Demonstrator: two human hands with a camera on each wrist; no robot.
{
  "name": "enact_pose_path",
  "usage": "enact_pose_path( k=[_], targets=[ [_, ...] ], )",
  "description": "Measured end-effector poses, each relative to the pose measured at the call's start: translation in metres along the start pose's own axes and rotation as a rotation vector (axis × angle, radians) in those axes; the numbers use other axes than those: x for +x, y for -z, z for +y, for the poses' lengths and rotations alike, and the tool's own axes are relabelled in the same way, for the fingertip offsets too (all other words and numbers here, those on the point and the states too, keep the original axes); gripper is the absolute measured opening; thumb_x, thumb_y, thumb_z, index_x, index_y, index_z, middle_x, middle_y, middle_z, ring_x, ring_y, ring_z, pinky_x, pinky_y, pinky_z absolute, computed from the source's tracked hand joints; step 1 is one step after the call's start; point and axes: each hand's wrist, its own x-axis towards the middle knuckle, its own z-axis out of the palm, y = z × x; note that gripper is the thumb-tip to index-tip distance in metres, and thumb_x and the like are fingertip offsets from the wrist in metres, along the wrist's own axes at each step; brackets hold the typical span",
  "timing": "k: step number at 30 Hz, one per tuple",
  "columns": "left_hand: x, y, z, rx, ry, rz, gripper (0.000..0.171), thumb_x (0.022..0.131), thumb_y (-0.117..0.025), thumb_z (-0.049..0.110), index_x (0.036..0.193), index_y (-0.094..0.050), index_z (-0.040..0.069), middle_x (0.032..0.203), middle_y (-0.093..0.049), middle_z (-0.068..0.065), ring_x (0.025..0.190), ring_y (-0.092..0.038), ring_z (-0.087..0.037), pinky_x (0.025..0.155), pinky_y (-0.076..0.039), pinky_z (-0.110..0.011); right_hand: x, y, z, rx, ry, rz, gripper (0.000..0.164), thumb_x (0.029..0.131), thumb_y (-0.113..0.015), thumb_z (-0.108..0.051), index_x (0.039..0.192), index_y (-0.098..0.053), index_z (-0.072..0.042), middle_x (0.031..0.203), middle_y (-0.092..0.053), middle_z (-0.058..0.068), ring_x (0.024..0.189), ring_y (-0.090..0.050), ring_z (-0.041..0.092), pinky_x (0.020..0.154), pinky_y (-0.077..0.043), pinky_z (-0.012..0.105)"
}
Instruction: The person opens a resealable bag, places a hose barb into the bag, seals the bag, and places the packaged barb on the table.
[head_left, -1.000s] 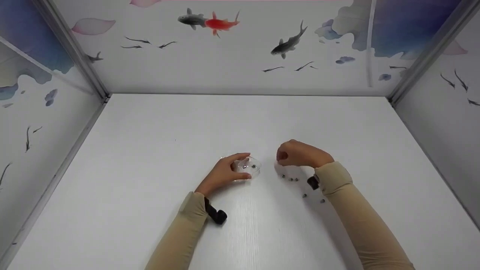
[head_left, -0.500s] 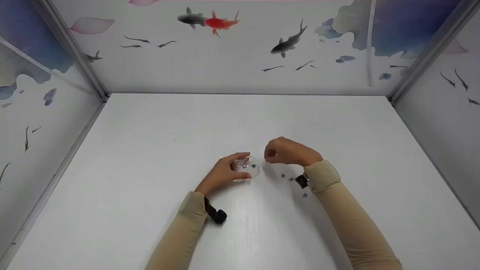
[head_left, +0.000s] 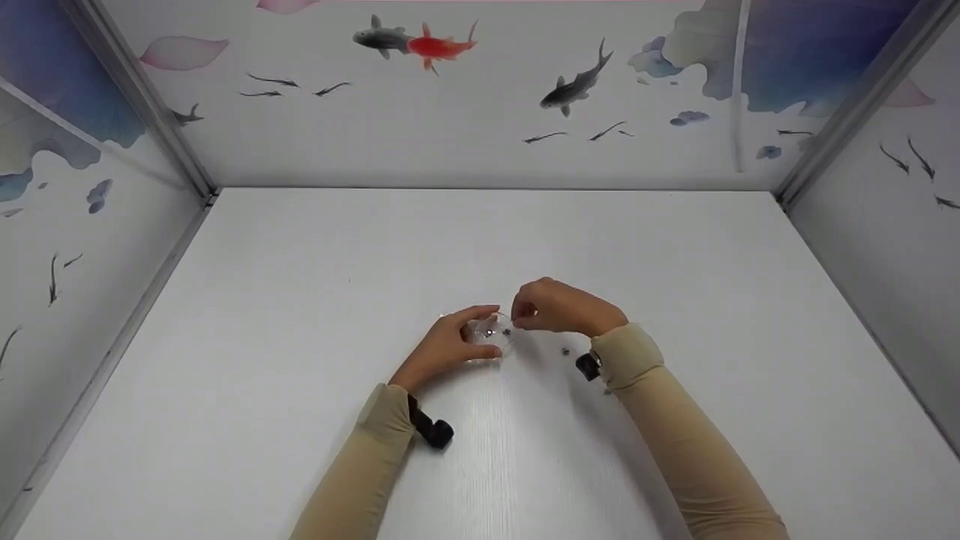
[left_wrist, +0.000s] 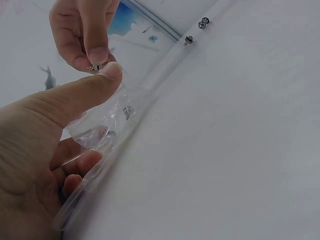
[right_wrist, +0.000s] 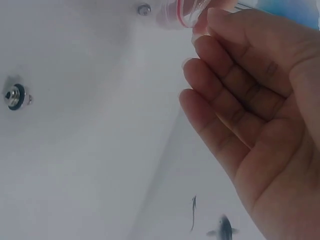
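My left hand (head_left: pixel 450 341) grips a clear plastic zip bag (left_wrist: pixel 107 122), thumb on one side and fingers on the other, spreading it at the mouth. Inside the bag lie small metal screws (left_wrist: pixel 127 111); two dark specks of them show in the head view. Right at the bag's mouth is my right hand (head_left: pixel 566 307), its thumb and fingertips pinching a small screw (left_wrist: pixel 95 67) with a dark ring on it. In the right wrist view the bag's red seal line shows beside the fingertips, and the pinched screw is hidden.
Loose screws lie on the white table (head_left: pixel 337 420) to the right of the bag, one (head_left: pixel 565 351) near the right wrist and another (head_left: pixel 607 391) partly under the right forearm. Printed panels (head_left: pixel 480 135) stand along the table's back and sides.
My right hand has moved left from over the loose screws to the bag's mouth. Its forearm now covers some of those screws. My left hand and the bag have stayed in place.
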Motion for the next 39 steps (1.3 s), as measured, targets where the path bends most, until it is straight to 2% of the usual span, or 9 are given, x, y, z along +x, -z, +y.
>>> enact_pose_path(
  k=[9,16,22,28,35,37,39],
  targets=[
    [-0.001,0.0,0.002,0.002,-0.001,-0.002,0.071,0.076,-0.08,0.042,0.139,-0.052,0.027,0.126,-0.06,0.006,0.076,-0.044,-0.01,0.074,-0.038,-0.028,0.001,-0.002,0.0,0.009,0.03,0.003,0.013,0.091,-0.064,-0.01,0.1,-0.073,-0.005,0.097,-0.07,0.005,0.089,-0.061,0.016,0.083,-0.051,0.034],
    [-0.002,0.0,0.002,-0.002,-0.025,-0.003,0.07,0.077,-0.079,0.04,0.139,-0.052,0.023,0.131,-0.059,0.005,0.074,-0.044,-0.01,0.075,-0.038,-0.027,0.0,-0.002,-0.001,0.011,0.058,0.008,0.014,0.091,-0.064,-0.008,0.1,-0.073,-0.003,0.097,-0.07,0.006,0.089,-0.062,0.017,0.082,-0.051,0.034],
    [-0.002,0.0,0.003,0.004,-0.006,0.001,0.069,0.077,-0.08,0.039,0.139,-0.052,0.025,0.131,-0.059,0.005,0.079,-0.045,-0.011,0.077,-0.038,-0.029,-0.002,-0.001,0.001,-0.002,0.056,0.01,0.013,0.09,-0.065,-0.008,0.1,-0.074,-0.004,0.096,-0.071,0.005,0.087,-0.062,0.016,0.082,-0.052,0.034],
    [0.0,0.0,0.002,0.016,0.001,0.009,0.069,0.077,-0.08,0.04,0.139,-0.053,0.026,0.133,-0.059,0.003,0.077,-0.045,-0.012,0.075,-0.038,-0.029,-0.004,0.001,0.004,0.001,0.032,0.006,0.012,0.09,-0.067,-0.009,0.098,-0.074,-0.004,0.095,-0.071,0.005,0.086,-0.062,0.016,0.082,-0.052,0.034],
    [0.001,-0.001,0.001,0.008,0.004,0.01,0.069,0.076,-0.081,0.04,0.138,-0.054,0.026,0.134,-0.058,0.002,0.097,-0.051,-0.012,0.088,-0.04,-0.03,-0.012,0.002,0.013,0.016,-0.017,-0.014,0.014,0.089,-0.068,-0.009,0.101,-0.074,-0.004,0.097,-0.07,0.005,0.089,-0.062,0.017,0.083,-0.052,0.035],
    [0.0,-0.001,0.001,0.009,0.006,0.009,0.069,0.076,-0.08,0.04,0.138,-0.054,0.026,0.131,-0.059,0.004,0.094,-0.05,-0.012,0.086,-0.04,-0.03,-0.016,0.002,0.017,0.017,-0.022,-0.015,0.015,0.088,-0.068,-0.008,0.101,-0.073,-0.004,0.097,-0.07,0.005,0.089,-0.062,0.018,0.083,-0.052,0.035],
    [0.0,-0.001,0.001,0.01,0.017,0.006,0.069,0.076,-0.08,0.04,0.138,-0.053,0.028,0.12,-0.063,0.005,0.087,-0.048,-0.012,0.08,-0.039,-0.029,-0.019,0.002,0.02,0.017,-0.026,-0.018,0.015,0.088,-0.068,-0.007,0.102,-0.073,-0.004,0.098,-0.07,0.005,0.09,-0.062,0.018,0.083,-0.052,0.036]
  ],
)
